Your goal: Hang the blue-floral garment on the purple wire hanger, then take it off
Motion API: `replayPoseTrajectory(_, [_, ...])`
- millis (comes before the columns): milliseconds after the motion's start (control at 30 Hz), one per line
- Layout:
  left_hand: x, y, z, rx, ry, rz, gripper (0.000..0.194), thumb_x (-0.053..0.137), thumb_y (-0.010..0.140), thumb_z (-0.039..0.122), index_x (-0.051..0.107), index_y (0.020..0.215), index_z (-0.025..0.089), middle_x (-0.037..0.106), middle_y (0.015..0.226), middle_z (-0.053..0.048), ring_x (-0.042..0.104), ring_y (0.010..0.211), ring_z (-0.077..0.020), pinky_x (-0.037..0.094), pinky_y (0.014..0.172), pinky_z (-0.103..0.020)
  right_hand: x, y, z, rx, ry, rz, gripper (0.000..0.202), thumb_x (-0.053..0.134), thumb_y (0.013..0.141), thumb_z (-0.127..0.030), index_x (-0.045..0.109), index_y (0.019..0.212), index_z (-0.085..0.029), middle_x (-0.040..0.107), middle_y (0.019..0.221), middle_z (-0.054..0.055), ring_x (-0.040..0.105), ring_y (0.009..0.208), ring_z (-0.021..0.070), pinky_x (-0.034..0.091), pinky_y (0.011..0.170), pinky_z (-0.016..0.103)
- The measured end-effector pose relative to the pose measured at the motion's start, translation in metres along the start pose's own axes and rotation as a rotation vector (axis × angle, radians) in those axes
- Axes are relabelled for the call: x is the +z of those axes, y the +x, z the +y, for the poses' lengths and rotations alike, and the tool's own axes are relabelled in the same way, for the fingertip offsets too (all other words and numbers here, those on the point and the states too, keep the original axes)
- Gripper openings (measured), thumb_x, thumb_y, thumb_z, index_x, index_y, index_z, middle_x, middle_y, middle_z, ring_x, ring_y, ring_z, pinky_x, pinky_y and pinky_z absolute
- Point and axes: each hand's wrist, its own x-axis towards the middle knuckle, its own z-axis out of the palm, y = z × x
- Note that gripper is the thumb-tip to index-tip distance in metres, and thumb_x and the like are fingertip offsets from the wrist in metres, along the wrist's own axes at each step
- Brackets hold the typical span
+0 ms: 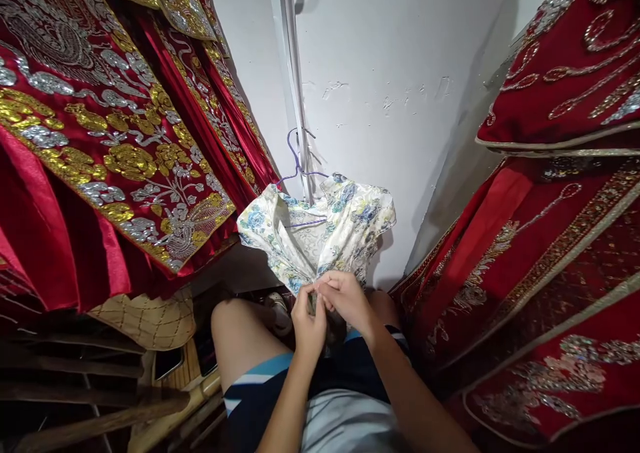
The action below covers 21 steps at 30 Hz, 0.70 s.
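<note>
A white garment point(350, 220) with blue and yellow flowers hangs on a purple wire hanger point(299, 168) hooked at the metal pole. Its front opening narrows down to my two hands, which meet over my lap. My left hand point(309, 316) pinches the garment's front edge between thumb and fingers. Touching it from the right, my right hand point(347, 300) is closed on the same spot of the cloth. The fingertips cover whatever small part lies between them.
Red embroidered garments hang at the left point(130, 160) and right point(565, 226). A metal pole point(295, 73) stands against the white wall point(390, 60). Lower left are a wooden chair point(165, 413), a quilted cushion point(150, 320) and a phone point(169, 363).
</note>
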Motion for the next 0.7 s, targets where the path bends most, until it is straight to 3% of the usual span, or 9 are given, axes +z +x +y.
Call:
replayPoseTrajectory(100, [-0.001, 0.010, -0.006, 0.020, 0.026, -0.061, 0.011, 0.052, 0.094, 0.032, 0.056, 0.086, 0.026, 0.062, 0.082, -0.004, 0.062, 0.081, -0.0233, 0.048, 0.078, -0.034, -0.003, 0.024, -0.028, -0.076, 0.007, 0.086, 0.026, 0.069, 0.079, -0.040, 0.062, 0.068, -0.017, 0.049, 0.046, -0.006, 0.039, 0.042, 0.0088, 0.031, 0.044, 0.023])
replayPoseTrajectory(233, [-0.007, 0.017, -0.027, 0.043, 0.093, -0.136, 0.013, 0.051, 0.094, 0.032, 0.055, 0.084, 0.024, 0.060, 0.080, -0.004, 0.060, 0.078, -0.0226, 0.047, 0.074, -0.033, -0.001, 0.075, -0.078, -0.228, -0.005, 0.144, 0.028, 0.070, 0.078, -0.033, 0.059, 0.059, -0.016, 0.049, 0.047, -0.005, 0.039, 0.042, 0.0067, 0.031, 0.045, 0.022])
replayPoseTrajectory(300, [-0.010, 0.020, -0.039, 0.067, 0.133, -0.180, 0.015, 0.049, 0.094, 0.031, 0.053, 0.082, 0.023, 0.059, 0.079, -0.004, 0.060, 0.077, -0.0218, 0.047, 0.073, -0.032, 0.004, 0.097, -0.100, -0.219, 0.051, 0.187, 0.023, 0.068, 0.077, -0.028, 0.060, 0.059, -0.015, 0.048, 0.046, -0.005, 0.038, 0.041, 0.0061, 0.029, 0.044, 0.021])
replayPoseTrajectory(433, [-0.023, 0.037, -0.044, 0.103, 0.177, -0.309, 0.016, 0.052, 0.092, 0.028, 0.053, 0.078, 0.021, 0.060, 0.072, -0.002, 0.059, 0.070, -0.0192, 0.047, 0.069, -0.031, 0.010, 0.110, -0.122, -0.292, 0.089, 0.195, 0.015, 0.069, 0.077, -0.027, 0.067, 0.070, -0.014, 0.050, 0.047, -0.005, 0.040, 0.043, 0.0070, 0.030, 0.044, 0.021])
replayPoseTrajectory(500, [-0.035, 0.056, -0.027, 0.132, 0.151, -0.296, 0.008, 0.060, 0.089, 0.028, 0.060, 0.089, 0.019, 0.066, 0.079, -0.003, 0.063, 0.076, -0.0192, 0.049, 0.076, -0.032, 0.010, 0.106, -0.123, -0.325, 0.051, 0.161, 0.015, 0.069, 0.079, -0.028, 0.068, 0.074, -0.014, 0.050, 0.047, -0.005, 0.040, 0.043, 0.0079, 0.031, 0.043, 0.021])
replayPoseTrajectory(567, [-0.049, 0.083, 0.004, 0.249, 0.106, -0.159, 0.028, 0.067, 0.087, 0.030, 0.062, 0.113, 0.019, 0.070, 0.098, -0.007, 0.065, 0.092, -0.0204, 0.050, 0.087, -0.034, 0.008, 0.101, -0.121, -0.349, 0.009, 0.147, 0.016, 0.068, 0.081, -0.030, 0.067, 0.075, -0.016, 0.050, 0.046, -0.006, 0.041, 0.042, 0.0087, 0.030, 0.043, 0.022])
replayPoseTrajectory(633, [-0.061, 0.117, 0.040, 0.400, 0.110, 0.013, 0.035, 0.060, 0.094, 0.031, 0.058, 0.127, 0.019, 0.070, 0.097, -0.006, 0.064, 0.087, -0.0180, 0.050, 0.084, -0.033, 0.008, 0.099, -0.120, -0.386, -0.032, 0.144, 0.017, 0.068, 0.082, -0.031, 0.064, 0.073, -0.017, 0.049, 0.046, -0.006, 0.041, 0.042, 0.0093, 0.030, 0.044, 0.022])
replayPoseTrajectory(700, [-0.068, 0.152, 0.072, 0.514, 0.165, 0.069, 0.034, 0.053, 0.098, 0.030, 0.058, 0.130, 0.019, 0.069, 0.093, -0.004, 0.062, 0.079, -0.0156, 0.050, 0.080, -0.031, 0.009, 0.102, -0.120, -0.421, -0.069, 0.130, 0.018, 0.067, 0.082, -0.031, 0.061, 0.072, -0.018, 0.046, 0.046, -0.007, 0.039, 0.042, 0.0093, 0.029, 0.045, 0.023])
